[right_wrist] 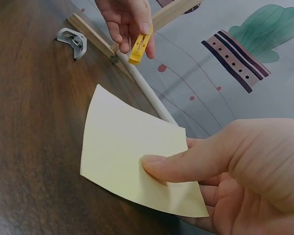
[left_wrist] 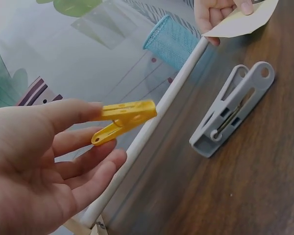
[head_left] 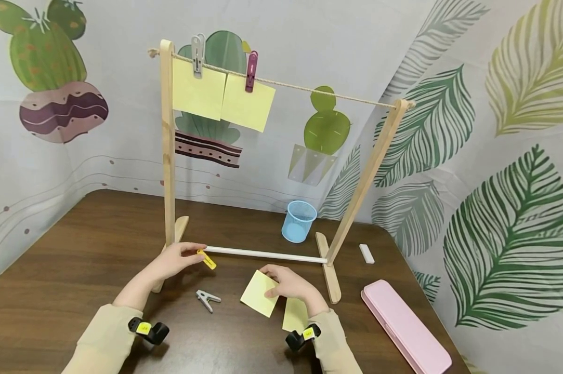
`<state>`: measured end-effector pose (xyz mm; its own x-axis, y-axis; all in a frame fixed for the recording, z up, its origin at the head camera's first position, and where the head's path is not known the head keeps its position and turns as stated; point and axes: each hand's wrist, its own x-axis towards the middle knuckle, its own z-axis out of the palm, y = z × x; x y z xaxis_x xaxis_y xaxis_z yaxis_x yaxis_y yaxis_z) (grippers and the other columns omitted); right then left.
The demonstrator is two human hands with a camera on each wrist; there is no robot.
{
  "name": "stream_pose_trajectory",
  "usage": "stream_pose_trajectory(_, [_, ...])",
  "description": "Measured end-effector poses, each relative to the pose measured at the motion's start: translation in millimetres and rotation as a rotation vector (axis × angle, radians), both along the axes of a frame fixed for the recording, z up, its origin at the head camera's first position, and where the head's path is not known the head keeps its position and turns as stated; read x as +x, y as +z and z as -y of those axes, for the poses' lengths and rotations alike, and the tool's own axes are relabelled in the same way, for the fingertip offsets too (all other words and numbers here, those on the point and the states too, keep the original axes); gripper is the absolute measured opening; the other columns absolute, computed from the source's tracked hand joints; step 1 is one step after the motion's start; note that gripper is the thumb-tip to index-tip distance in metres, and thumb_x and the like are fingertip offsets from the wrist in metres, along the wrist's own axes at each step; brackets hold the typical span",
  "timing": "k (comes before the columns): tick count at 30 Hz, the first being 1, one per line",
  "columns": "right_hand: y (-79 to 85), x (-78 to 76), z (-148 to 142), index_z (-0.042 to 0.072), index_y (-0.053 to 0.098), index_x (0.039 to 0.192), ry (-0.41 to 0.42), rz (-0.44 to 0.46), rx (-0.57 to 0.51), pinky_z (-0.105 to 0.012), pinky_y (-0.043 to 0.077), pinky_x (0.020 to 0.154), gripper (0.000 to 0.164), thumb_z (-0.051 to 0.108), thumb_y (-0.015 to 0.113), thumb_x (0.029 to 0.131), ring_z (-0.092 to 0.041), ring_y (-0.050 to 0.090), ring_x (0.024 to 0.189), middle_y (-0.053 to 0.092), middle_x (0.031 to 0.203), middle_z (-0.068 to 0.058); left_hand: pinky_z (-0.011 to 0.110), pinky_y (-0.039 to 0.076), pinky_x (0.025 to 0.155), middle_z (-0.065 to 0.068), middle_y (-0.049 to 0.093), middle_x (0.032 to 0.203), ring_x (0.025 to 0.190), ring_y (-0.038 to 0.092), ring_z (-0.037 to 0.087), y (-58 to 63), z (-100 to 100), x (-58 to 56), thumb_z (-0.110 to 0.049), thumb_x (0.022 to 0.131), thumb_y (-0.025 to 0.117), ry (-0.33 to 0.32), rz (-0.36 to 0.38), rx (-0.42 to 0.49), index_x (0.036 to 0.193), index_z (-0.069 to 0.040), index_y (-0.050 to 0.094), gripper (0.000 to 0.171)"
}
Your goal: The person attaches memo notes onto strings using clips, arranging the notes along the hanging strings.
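Observation:
My left hand [head_left: 179,258] pinches a yellow clothespin [left_wrist: 125,117] by its handle ends, between thumb and fingers, above the table near the rack's left post. A yellow sticky note [right_wrist: 127,147] is held in my right hand [head_left: 288,284], thumb on its face and fingers behind. Beneath the right wrist, a second yellow note [head_left: 294,315] lies on the table. Between the hands and nearer me lies a grey clothespin [head_left: 208,299]. On the rope [head_left: 304,88] above, a grey clothespin [head_left: 197,54] and a magenta clothespin [head_left: 251,71] hold two yellow notes [head_left: 199,91] side by side at the left end.
The wooden rack has a left post [head_left: 168,150], a right post [head_left: 365,179] and a white bottom bar [head_left: 267,254]. Behind the bar stands a blue mesh cup [head_left: 298,222]. To the right are a white block [head_left: 367,253] and a pink case [head_left: 405,327].

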<state>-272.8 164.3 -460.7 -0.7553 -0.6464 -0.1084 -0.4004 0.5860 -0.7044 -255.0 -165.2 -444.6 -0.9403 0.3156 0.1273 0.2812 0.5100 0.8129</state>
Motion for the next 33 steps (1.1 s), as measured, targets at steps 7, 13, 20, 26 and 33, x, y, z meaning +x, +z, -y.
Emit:
stream_pose_trajectory(7, [-0.3,-1.2,-1,-0.002,0.055,0.128,-0.003,0.017,-0.016,-0.028,0.048,0.084,0.052,0.002,0.075,0.080,-0.025,0.062,0.106,0.067,0.114,-0.012,0.020,0.052,0.075,0.025,0.069,0.111,0.097,0.069,0.028,-1.5,0,-2.1,-0.018,0.098,0.060,0.011,0.046,0.071,0.130,0.013,0.054,0.045])
stream_pose_trajectory(13, [-1.0,-1.7,-1,-0.002,0.055,0.128,-0.003,0.025,-0.019,-0.028,0.048,0.082,0.052,0.003,0.075,0.080,-0.024,0.062,0.104,0.067,0.112,-0.012,0.020,0.051,0.075,0.024,0.068,0.114,0.096,0.065,0.018,-1.4,-3,-2.0,-0.019,0.096,0.063,0.066,0.080,0.121,0.134,0.009,0.052,0.048])
stream_pose_trajectory(20, [-0.4,-3.1,0,-0.003,0.056,0.126,-0.013,0.045,-0.034,-0.026,0.048,0.079,0.050,0.003,0.077,0.080,-0.018,0.062,0.096,0.068,0.107,-0.011,0.027,0.050,0.083,0.027,0.060,0.125,0.110,0.061,0.031,0.9,-8,1.0,-0.024,0.093,0.067,0.184,0.135,0.152,0.134,0.008,0.052,0.054])
stream_pose_trajectory(26, [-2.0,-3.9,-1,-0.003,0.061,0.113,-0.021,0.071,-0.068,-0.022,0.049,0.071,0.041,0.000,0.080,0.076,-0.009,0.059,0.079,0.069,0.094,-0.010,0.027,0.048,0.084,0.019,0.067,0.118,0.100,0.062,0.015,-0.2,-11,0.4,-0.026,0.090,0.072,0.226,0.180,0.197,0.127,0.007,0.058,0.052])
stream_pose_trajectory(33, [-1.8,-3.9,-2,-0.001,0.064,0.106,-0.041,0.065,-0.098,-0.022,0.050,0.070,0.035,0.001,0.081,0.076,-0.006,0.061,0.077,0.070,0.092,-0.008,0.025,0.049,0.083,0.018,0.067,0.119,0.101,0.063,0.014,-4.4,-14,-0.7,-0.027,0.087,0.074,0.234,0.172,0.206,0.127,0.004,0.060,0.052])
